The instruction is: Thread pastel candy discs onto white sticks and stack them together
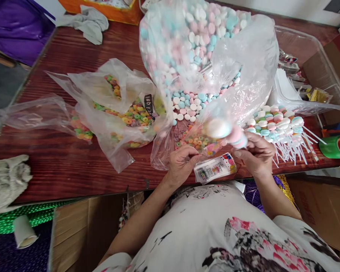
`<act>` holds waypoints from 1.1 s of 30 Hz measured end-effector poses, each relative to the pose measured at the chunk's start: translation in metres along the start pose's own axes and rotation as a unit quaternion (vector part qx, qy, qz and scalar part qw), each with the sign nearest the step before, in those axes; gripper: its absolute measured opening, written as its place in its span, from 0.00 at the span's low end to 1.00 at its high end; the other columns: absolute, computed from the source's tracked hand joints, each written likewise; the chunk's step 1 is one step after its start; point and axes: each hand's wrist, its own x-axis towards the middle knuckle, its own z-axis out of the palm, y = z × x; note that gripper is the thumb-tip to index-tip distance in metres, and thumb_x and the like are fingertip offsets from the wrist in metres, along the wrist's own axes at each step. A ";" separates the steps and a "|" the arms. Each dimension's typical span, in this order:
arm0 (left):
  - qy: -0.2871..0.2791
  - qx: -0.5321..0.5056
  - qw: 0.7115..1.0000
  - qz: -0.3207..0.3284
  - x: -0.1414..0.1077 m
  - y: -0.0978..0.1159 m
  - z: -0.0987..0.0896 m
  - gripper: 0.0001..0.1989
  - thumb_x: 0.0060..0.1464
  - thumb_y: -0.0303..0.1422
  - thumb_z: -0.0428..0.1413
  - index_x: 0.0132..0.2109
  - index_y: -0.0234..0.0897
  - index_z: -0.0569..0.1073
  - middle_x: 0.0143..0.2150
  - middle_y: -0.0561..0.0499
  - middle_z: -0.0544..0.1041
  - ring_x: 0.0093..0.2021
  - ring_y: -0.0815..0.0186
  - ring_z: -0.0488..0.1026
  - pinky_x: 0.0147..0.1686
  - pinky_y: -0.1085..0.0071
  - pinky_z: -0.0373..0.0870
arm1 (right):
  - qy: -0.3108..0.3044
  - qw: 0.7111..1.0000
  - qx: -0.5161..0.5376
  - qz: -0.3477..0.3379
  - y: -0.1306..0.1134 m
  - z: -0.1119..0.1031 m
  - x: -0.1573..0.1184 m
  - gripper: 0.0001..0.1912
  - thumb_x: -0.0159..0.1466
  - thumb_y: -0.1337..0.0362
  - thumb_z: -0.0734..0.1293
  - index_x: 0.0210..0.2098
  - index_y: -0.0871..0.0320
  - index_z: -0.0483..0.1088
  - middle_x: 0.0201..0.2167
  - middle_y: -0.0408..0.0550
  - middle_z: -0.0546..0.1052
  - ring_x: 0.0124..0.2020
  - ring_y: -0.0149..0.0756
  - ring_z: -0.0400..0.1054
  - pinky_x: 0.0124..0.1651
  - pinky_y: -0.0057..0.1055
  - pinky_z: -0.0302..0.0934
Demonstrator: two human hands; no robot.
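Note:
My right hand (257,153) is closed, pinching a candy skewer (218,129) whose white, pink and blue candies are blurred and point left. The stick itself is hidden by my fingers. My left hand (183,164) is also closed, with thumb and finger pinching the edge of a small clear bag with pink print (212,148). Below both hands lies a stack of printed clear bags (215,168) at the table edge. Finished-looking candy skewers (277,122) with white sticks are heaped right of my right hand.
A big bag of pastel candies (198,34) fills the back middle. Left of it sits an open bag of coloured ring candies (124,121). A clear plastic bin (308,39), green tape roll (336,147), grey cloth (87,24) and pale cloth (8,181) are on the wooden table (62,162).

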 end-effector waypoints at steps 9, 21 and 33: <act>0.040 0.040 0.998 -0.015 0.003 -0.006 -0.024 0.07 0.52 0.33 0.66 0.32 0.35 0.77 0.29 0.52 0.76 0.29 0.71 0.71 0.29 0.75 0.67 | 0.015 0.989 -0.147 -0.022 -0.041 -0.048 -0.007 0.14 0.58 0.73 0.73 0.41 0.50 0.81 0.36 0.41 0.84 0.33 0.35 0.78 0.38 0.32 0.73; 0.054 0.107 0.992 0.031 0.007 0.009 -0.022 0.10 0.51 0.32 0.67 0.29 0.35 0.73 0.26 0.54 0.74 0.27 0.72 0.70 0.27 0.76 0.66 | -0.092 0.949 -0.262 -0.152 -0.034 -0.063 0.000 0.21 0.59 0.76 0.70 0.47 0.47 0.77 0.28 0.40 0.81 0.26 0.32 0.74 0.27 0.29 0.67; -0.030 0.223 0.960 0.169 0.005 0.010 -0.029 0.03 0.56 0.29 0.62 0.35 0.37 0.74 0.31 0.51 0.77 0.32 0.67 0.72 0.34 0.69 0.71 | -0.199 0.766 -0.507 -0.341 -0.050 -0.084 0.008 0.19 0.59 0.72 0.66 0.48 0.50 0.74 0.35 0.45 0.83 0.30 0.35 0.75 0.29 0.33 0.62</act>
